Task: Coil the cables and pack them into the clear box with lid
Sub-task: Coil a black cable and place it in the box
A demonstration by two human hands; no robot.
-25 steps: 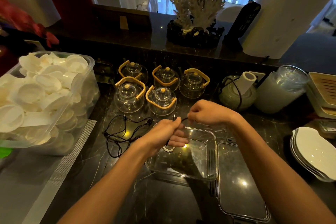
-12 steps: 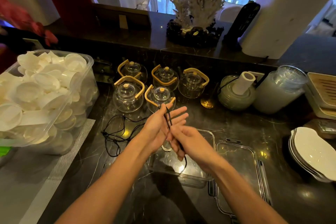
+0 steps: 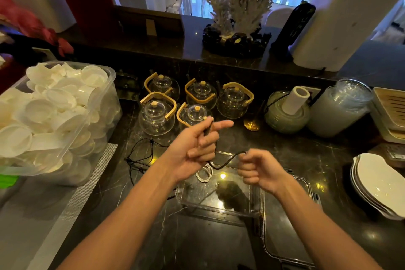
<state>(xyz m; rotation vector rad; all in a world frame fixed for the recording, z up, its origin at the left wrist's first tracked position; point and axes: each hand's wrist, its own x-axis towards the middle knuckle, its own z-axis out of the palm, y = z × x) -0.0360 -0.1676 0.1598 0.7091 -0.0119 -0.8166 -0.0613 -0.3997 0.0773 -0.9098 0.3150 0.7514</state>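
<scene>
Hands: both work above the clear box. My left hand (image 3: pixel 195 144) has its lower fingers curled round turns of a black cable (image 3: pixel 225 163), with the index finger pointing out straight and the cable's end standing up beside it. My right hand (image 3: pixel 260 173) is a loose fist, pinching the same cable at its free run.

Black cable: it sags in a short slack curve between my two hands, over the box and not touching it. I judge it light, limp and thin, so it will not keep a loop unless held.

Where to hold: I would keep the wound turns trapped in the left hand and feed with the right near the free end. Pinched lightly, it looks likely to slip or spring open.

White cable: a small coil (image 3: pixel 205 174) lies at the far left corner of the box, partly hidden by my left wrist. Whether it sits fully inside I cannot tell.

Loose black cable: another thin one (image 3: pixel 140 155) lies tangled on the counter (image 3: pixel 197 245), left of the box. I expect it to snag on itself when lifted, so it is best taken by one end.

Clear box: it (image 3: pixel 219 209) stands open on the counter below my hands, with its lid (image 3: pixel 287 247) lying flat just beside it on the right. Both look light and rigid.

Nearby breakables: glass teapots (image 3: pixel 157 116) stand close behind my left hand, so a swinging cable end could strike them.
</scene>
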